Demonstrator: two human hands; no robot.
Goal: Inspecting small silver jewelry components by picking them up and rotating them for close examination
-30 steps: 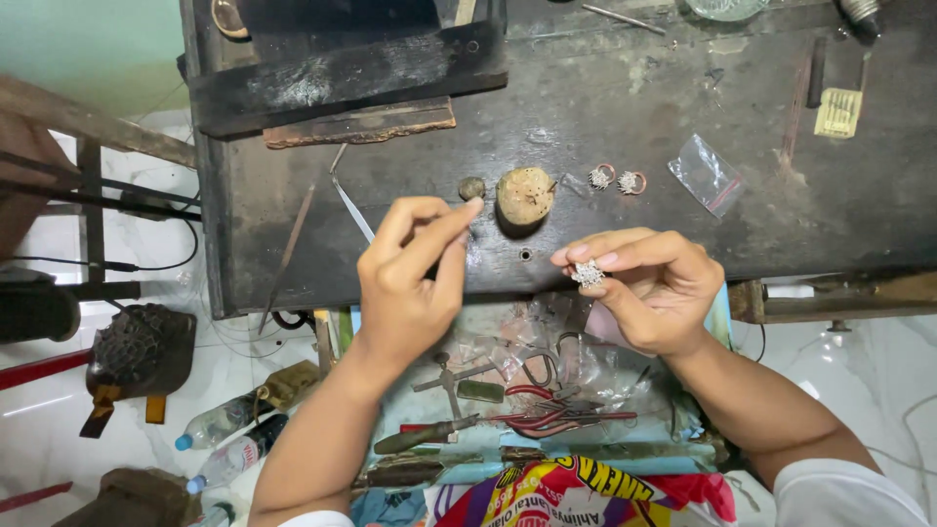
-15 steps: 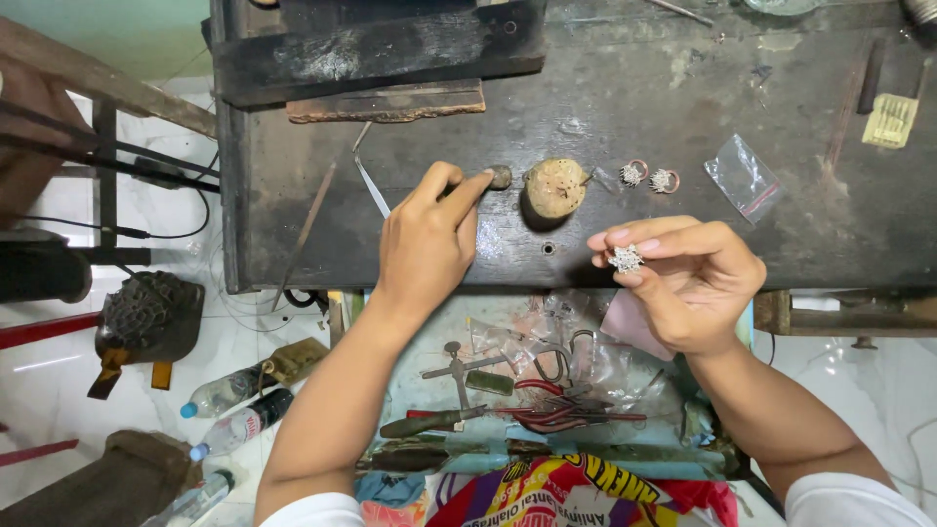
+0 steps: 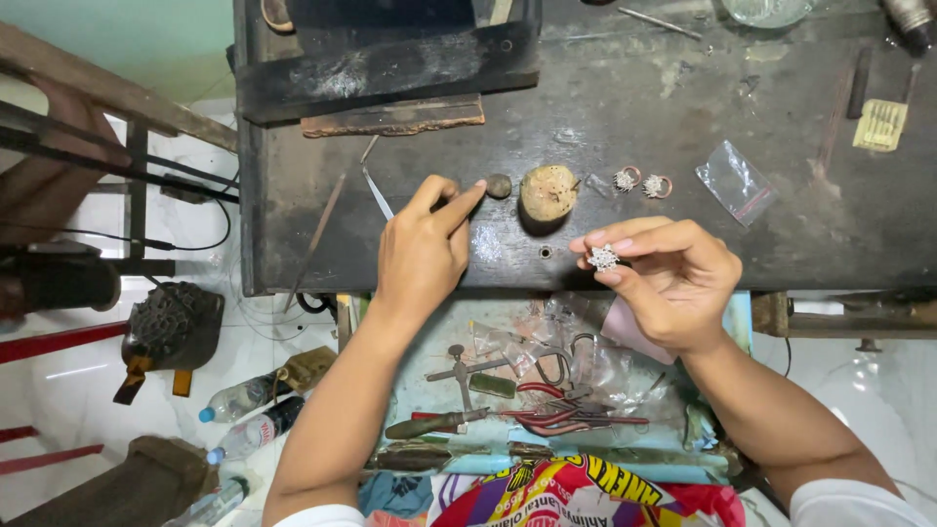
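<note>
My right hand pinches a small silver cluster ring between thumb and fingers, just above the front edge of a dark, worn workbench. My left hand rests on the bench with its index finger stretched toward a small dark lump; the fingertip is touching it or nearly so. Right of that lump sits a rounded tan lump. Two more cluster rings lie side by side on the bench beyond my right hand.
A clear plastic bag lies at right, metal tweezers left of my left hand. An open drawer below the bench holds pliers, cutters and plastic bags. Plastic bottles lie on the white floor at left.
My left hand went from raised and pinched to lying on the bench, its index finger pointing at the small dark lump. The right hand keeps its grip on the ring.
</note>
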